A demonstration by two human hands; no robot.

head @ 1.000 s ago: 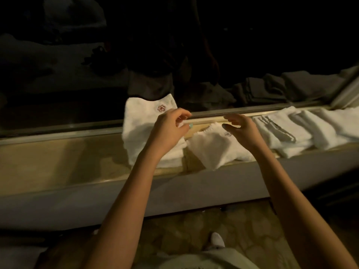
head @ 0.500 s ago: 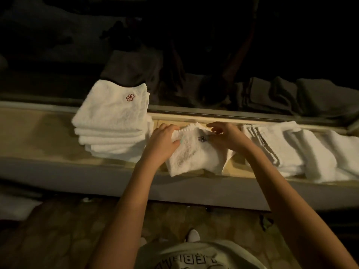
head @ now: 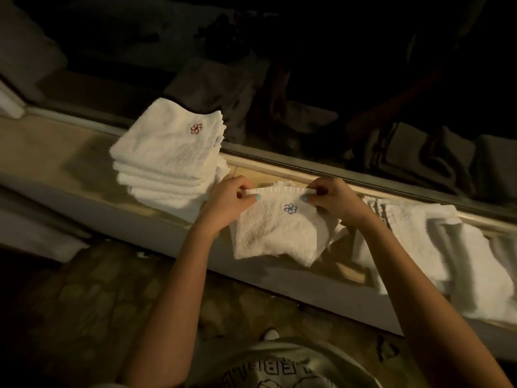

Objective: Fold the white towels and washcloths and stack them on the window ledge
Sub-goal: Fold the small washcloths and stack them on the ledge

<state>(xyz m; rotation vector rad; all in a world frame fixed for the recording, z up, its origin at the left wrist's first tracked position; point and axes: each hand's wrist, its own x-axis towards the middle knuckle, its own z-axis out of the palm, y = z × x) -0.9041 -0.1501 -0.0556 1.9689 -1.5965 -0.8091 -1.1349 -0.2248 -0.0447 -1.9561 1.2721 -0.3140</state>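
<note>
Though apart, both hands (head: pixel 228 204) (head: pixel 334 201) pinching washcloth (head: pixel 275 233).

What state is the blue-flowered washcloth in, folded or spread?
Folded: the washcloth shows doubled layers at its right edge. The left hand and right hand pinch its top corners.

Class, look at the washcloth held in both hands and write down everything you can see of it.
The washcloth is white, with a looped terry look and a small dark flower emblem stitched near its top edge. It seems folded, with layers showing at its right side. The left hand and right hand pinch its top corners, stretching that edge taut. Its lower part drapes onto the ledge, between the stack of folded cloths and loose towels.
</note>
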